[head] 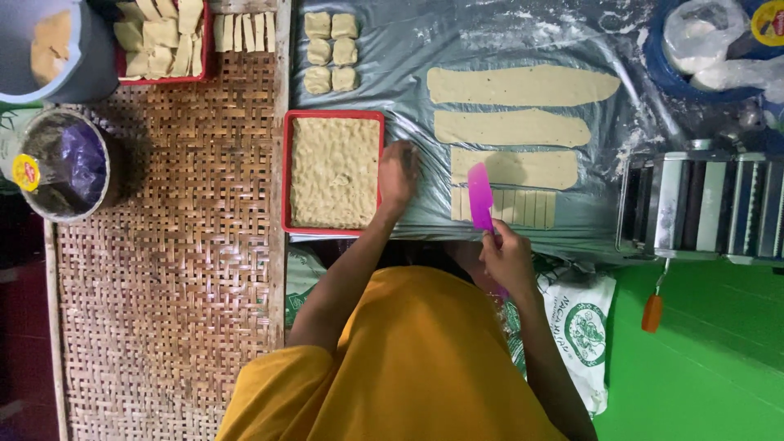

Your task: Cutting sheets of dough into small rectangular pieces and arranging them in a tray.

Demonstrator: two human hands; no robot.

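1. The left hand (398, 174) rests loosely curled, holding nothing, on the grey plastic sheet (408, 49) just beside the red tray of filling (335, 171).
2. The right hand (508, 257) is closed around a purple scraper (480, 197), its blade set on the cut dough strip (510, 207).
3. Three uncut dough strips (523, 86) lie beyond it.
4. A metal dough roller (702, 206) stands to the right, well apart; a woven mat (171, 269) lies left.
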